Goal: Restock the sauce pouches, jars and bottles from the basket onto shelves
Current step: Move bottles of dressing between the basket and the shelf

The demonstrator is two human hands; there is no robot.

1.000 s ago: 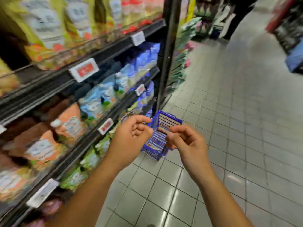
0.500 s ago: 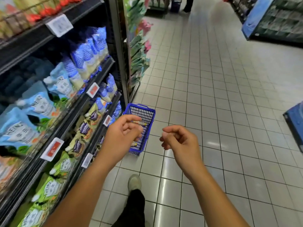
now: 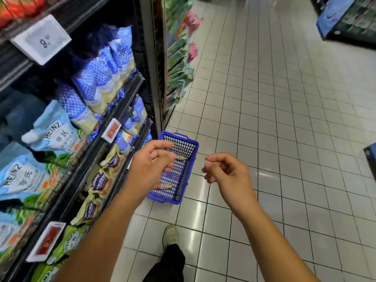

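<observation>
Though glossy, tiled floor (image 3: 284, 139) under basket (image 3: 183, 143)

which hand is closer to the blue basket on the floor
Left. The left hand hangs over the blue basket, covering its left side in this view. The right hand is off to the basket's right, above bare floor tiles.

White tiled floor (image 3: 284, 119); 1 grey shoe (image 3: 171, 235) on it (dark trouser leg (image 3: 169, 263) behind)
</observation>
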